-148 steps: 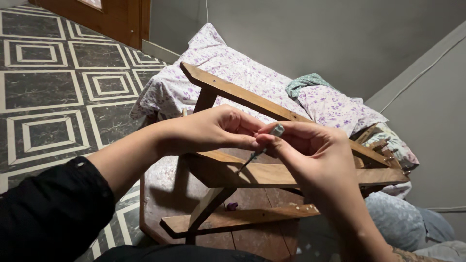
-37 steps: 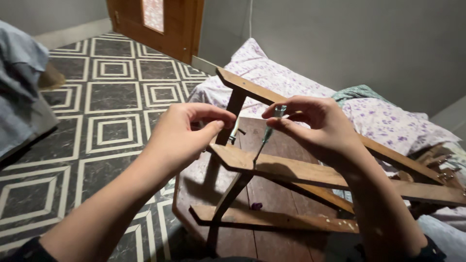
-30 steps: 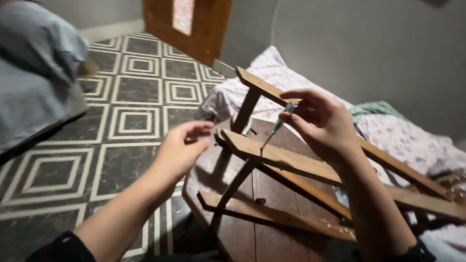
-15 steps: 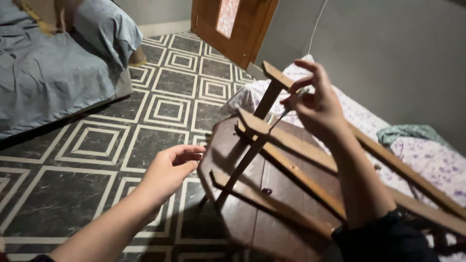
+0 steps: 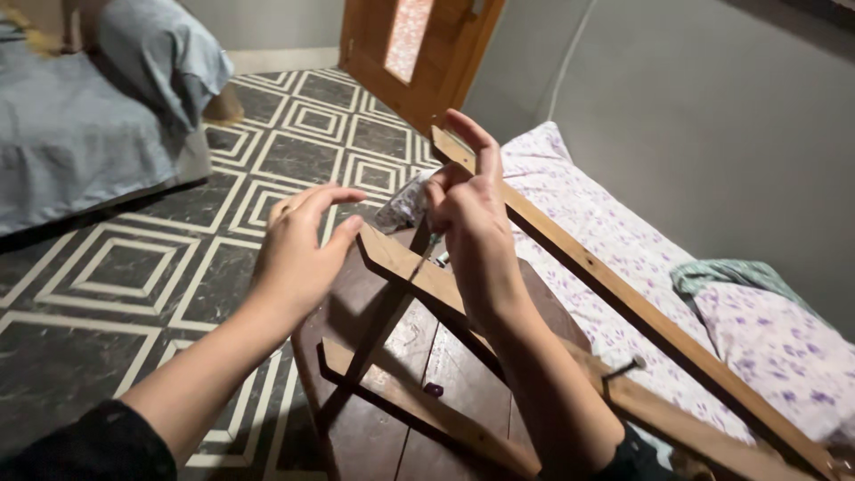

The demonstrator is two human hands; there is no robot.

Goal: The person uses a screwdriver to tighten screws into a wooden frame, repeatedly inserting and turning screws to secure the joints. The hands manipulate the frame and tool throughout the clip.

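A wooden frame point(image 5: 614, 285) of crossed slats rests on a round dark wooden table point(image 5: 419, 356). My right hand point(image 5: 476, 223) is raised over the frame's left end and pinches a thin screwdriver-like tool point(image 5: 424, 254), whose tip points down at the end of a slat. My left hand point(image 5: 298, 254) hovers just left of that slat end with fingers spread, holding nothing. A nail point(image 5: 622, 369) sticks up from a lower slat near my right forearm.
A mattress with a floral sheet point(image 5: 606, 232) and a pillow point(image 5: 784, 347) lies to the right. The floor point(image 5: 134, 267) has dark square-patterned tiles. A grey-covered bed point(image 5: 80, 134) stands at the far left. A wooden door point(image 5: 410, 44) is at the back.
My view has swung left and up. My left hand let go of the slat, dropped away, then rose back beside it, open. My right hand kept hold of the tool.
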